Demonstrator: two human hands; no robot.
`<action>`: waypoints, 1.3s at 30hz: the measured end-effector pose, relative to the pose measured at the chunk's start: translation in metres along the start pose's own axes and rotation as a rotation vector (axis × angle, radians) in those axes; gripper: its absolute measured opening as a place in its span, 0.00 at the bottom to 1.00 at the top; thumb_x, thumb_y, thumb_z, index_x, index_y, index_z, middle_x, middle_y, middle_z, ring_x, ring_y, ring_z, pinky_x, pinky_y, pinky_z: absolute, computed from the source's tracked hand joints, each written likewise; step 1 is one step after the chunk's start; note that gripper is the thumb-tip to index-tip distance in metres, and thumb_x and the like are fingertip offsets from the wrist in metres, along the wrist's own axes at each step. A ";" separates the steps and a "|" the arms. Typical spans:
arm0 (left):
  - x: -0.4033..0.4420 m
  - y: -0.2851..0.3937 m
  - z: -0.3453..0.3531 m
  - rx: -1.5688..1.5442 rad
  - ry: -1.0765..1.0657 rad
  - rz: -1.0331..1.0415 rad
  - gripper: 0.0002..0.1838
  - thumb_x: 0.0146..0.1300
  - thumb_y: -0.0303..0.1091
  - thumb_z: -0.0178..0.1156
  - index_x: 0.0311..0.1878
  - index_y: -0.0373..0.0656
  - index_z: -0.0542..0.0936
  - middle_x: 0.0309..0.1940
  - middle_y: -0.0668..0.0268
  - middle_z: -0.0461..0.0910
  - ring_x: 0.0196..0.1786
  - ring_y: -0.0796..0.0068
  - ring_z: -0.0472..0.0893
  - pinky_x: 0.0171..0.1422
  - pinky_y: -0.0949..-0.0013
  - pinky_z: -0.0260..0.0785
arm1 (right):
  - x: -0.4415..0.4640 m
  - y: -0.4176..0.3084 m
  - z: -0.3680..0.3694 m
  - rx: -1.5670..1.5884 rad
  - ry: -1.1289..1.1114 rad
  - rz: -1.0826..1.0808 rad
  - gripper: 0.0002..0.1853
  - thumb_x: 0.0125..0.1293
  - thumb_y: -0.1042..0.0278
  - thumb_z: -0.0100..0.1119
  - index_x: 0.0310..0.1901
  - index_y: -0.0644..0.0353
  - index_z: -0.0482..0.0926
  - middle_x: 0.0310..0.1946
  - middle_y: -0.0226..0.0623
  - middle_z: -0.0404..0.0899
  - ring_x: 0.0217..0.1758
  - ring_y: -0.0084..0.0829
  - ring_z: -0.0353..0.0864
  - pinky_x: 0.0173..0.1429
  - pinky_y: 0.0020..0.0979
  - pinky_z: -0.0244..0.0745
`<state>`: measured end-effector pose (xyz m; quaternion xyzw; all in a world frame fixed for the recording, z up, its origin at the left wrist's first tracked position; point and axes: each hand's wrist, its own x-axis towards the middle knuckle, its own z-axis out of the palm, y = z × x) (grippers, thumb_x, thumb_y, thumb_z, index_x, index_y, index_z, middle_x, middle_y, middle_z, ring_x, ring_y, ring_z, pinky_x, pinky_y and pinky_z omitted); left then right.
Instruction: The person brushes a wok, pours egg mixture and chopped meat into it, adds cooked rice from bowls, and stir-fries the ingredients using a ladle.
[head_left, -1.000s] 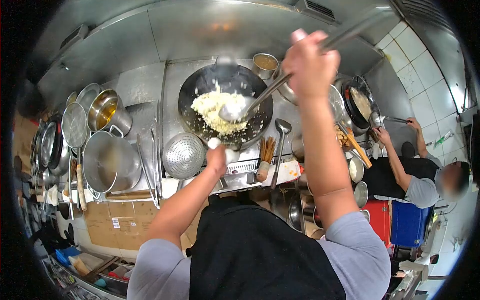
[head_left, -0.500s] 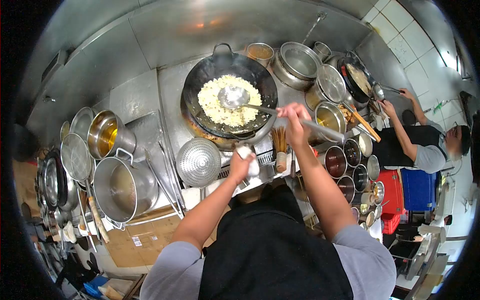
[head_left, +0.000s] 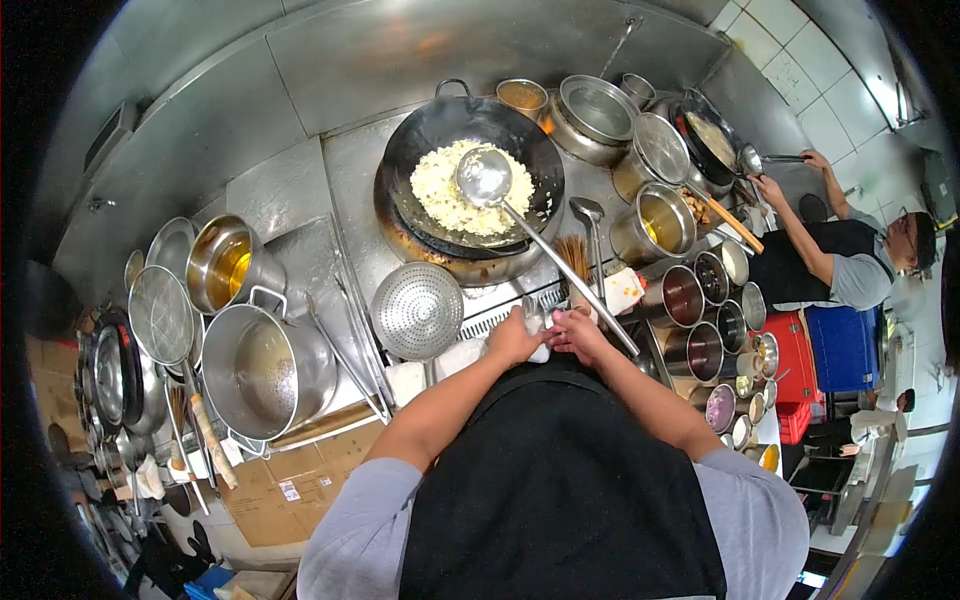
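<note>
My left hand is closed on a white cloth in front of my apron. Close beside it, the curled fingers of my right hand meet the same cloth; their tips are partly hidden. A small shiny patch shows between the hands, too small to name. Ahead, a black wok on the burner holds chopped, pale yellow, egg-like food. A steel ladle lies with its bowl on the food, its long handle slanting over the wok rim to just right of my right hand, which is off it.
A perforated strainer lies left of my hands. Beyond it stand a deep pot and a pot of oil. At right are a bamboo brush, an oil pot and several seasoning tins. A co-worker handles another wok.
My right hand has let go of the ladle and come down to my left hand. The ladle's handle has dropped against the wok rim. The view has shifted slightly.
</note>
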<state>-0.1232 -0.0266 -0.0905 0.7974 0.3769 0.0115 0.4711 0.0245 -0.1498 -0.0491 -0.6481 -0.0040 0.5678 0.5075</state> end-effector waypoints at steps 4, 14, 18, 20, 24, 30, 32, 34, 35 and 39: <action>-0.010 0.002 0.005 0.063 -0.001 0.026 0.39 0.57 0.57 0.73 0.60 0.36 0.71 0.46 0.42 0.86 0.51 0.40 0.86 0.65 0.41 0.72 | -0.007 0.007 0.003 -0.366 -0.022 -0.083 0.09 0.75 0.62 0.64 0.48 0.54 0.77 0.41 0.28 0.84 0.37 0.21 0.82 0.44 0.30 0.79; -0.035 -0.005 0.005 0.004 0.206 0.063 0.51 0.57 0.58 0.75 0.72 0.29 0.67 0.63 0.40 0.78 0.67 0.43 0.78 0.73 0.48 0.67 | -0.029 0.092 -0.042 -0.511 0.005 -0.131 0.13 0.67 0.60 0.74 0.43 0.57 0.81 0.34 0.29 0.84 0.32 0.22 0.82 0.36 0.28 0.79; -0.068 -0.010 0.003 -0.184 0.281 0.249 0.38 0.64 0.45 0.72 0.68 0.28 0.70 0.59 0.39 0.79 0.62 0.44 0.80 0.71 0.53 0.69 | -0.049 0.118 -0.046 -0.720 0.040 -0.254 0.13 0.67 0.60 0.74 0.41 0.59 0.83 0.34 0.31 0.85 0.33 0.24 0.82 0.40 0.31 0.79; -0.094 0.004 -0.004 -0.186 0.217 0.336 0.35 0.65 0.39 0.72 0.68 0.30 0.70 0.57 0.45 0.80 0.58 0.54 0.82 0.66 0.58 0.73 | -0.070 0.126 -0.048 -0.740 0.113 -0.347 0.13 0.67 0.59 0.74 0.41 0.60 0.82 0.34 0.32 0.85 0.35 0.23 0.82 0.42 0.31 0.80; -0.140 0.025 0.013 -0.323 -0.108 0.274 0.26 0.70 0.35 0.69 0.65 0.34 0.74 0.53 0.54 0.83 0.49 0.69 0.85 0.54 0.66 0.78 | -0.118 0.164 -0.062 -0.364 0.269 -0.475 0.16 0.65 0.56 0.75 0.41 0.60 0.83 0.36 0.36 0.86 0.37 0.31 0.83 0.45 0.37 0.80; -0.159 0.037 0.097 0.005 -0.672 0.388 0.21 0.68 0.39 0.72 0.58 0.37 0.80 0.48 0.58 0.86 0.48 0.68 0.86 0.53 0.65 0.78 | -0.260 0.268 -0.090 0.425 0.456 -0.302 0.10 0.73 0.63 0.67 0.47 0.57 0.80 0.36 0.26 0.81 0.38 0.21 0.79 0.44 0.30 0.78; -0.172 0.063 0.132 0.146 -0.812 0.591 0.18 0.69 0.36 0.70 0.56 0.37 0.81 0.47 0.59 0.86 0.48 0.68 0.85 0.54 0.64 0.78 | -0.308 0.316 -0.087 0.564 0.616 -0.306 0.09 0.74 0.63 0.66 0.48 0.56 0.79 0.37 0.25 0.80 0.37 0.20 0.78 0.43 0.29 0.78; -0.213 0.114 0.157 0.155 -0.976 0.579 0.17 0.69 0.34 0.68 0.56 0.37 0.80 0.47 0.59 0.86 0.48 0.68 0.85 0.54 0.64 0.78 | -0.348 0.360 -0.081 0.776 0.746 -0.399 0.09 0.75 0.62 0.65 0.48 0.56 0.79 0.38 0.25 0.80 0.37 0.21 0.77 0.45 0.29 0.77; -0.228 0.130 0.173 0.188 -1.029 0.698 0.17 0.70 0.34 0.67 0.57 0.38 0.80 0.47 0.58 0.86 0.48 0.68 0.85 0.54 0.64 0.78 | -0.372 0.374 -0.074 0.838 0.823 -0.384 0.10 0.75 0.61 0.65 0.50 0.55 0.79 0.39 0.26 0.80 0.39 0.21 0.77 0.47 0.29 0.77; -0.291 0.164 0.242 0.299 -1.342 0.724 0.18 0.70 0.35 0.68 0.59 0.39 0.80 0.48 0.58 0.85 0.47 0.68 0.85 0.55 0.64 0.79 | -0.429 0.446 -0.036 1.140 1.023 -0.501 0.11 0.76 0.59 0.63 0.51 0.56 0.79 0.42 0.28 0.82 0.41 0.22 0.80 0.49 0.31 0.78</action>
